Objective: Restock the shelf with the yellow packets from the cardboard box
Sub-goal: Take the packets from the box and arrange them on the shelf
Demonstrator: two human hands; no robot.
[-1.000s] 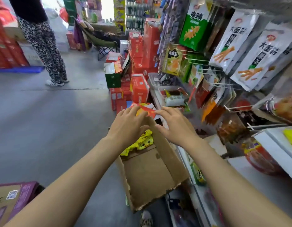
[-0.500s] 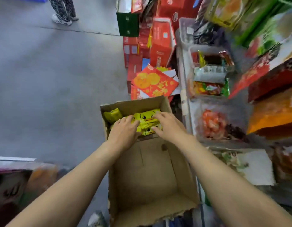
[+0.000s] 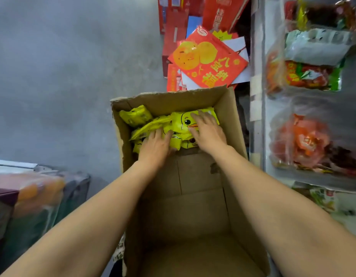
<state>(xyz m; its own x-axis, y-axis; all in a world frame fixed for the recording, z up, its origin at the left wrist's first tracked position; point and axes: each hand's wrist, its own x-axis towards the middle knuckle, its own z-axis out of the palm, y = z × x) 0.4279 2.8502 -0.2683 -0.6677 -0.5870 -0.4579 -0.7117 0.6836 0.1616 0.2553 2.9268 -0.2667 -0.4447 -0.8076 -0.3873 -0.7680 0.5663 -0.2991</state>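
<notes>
Both arms are down inside the cardboard box [image 3: 195,206] now, and the yellow packets [image 3: 179,124] are all bunched at its far end, piled loosely against the far wall, with the near half of the box floor bare. The shelf [image 3: 259,116] they belong on runs along the right of the box, its clear bins of red snacks just beside it.

The step in hand looks like gathering a bundle. To do that well, the person would want to close the two hands toward each other, scooping under the pile rather than skimming the top, because these glossy bags will likely slide off one another. A modest stack squeezed between the palms should lift more cleanly than an armful, and the one stray packet [image 3: 135,115] in the far left corner can wait for a later trip.

Now the grip. The left hand [image 3: 154,148] lies on the near left edge of the pile, fingers spread and fairly straight, tips pressing on the wrappers; nothing is pinched. The right hand [image 3: 208,132] lies flat on the duck-faced packet [image 3: 185,121], fingers extended toward the far wall, palm down. So both hands are released and merely touching. Whether either thumb has hooked under a bag, the view does not show.
</notes>
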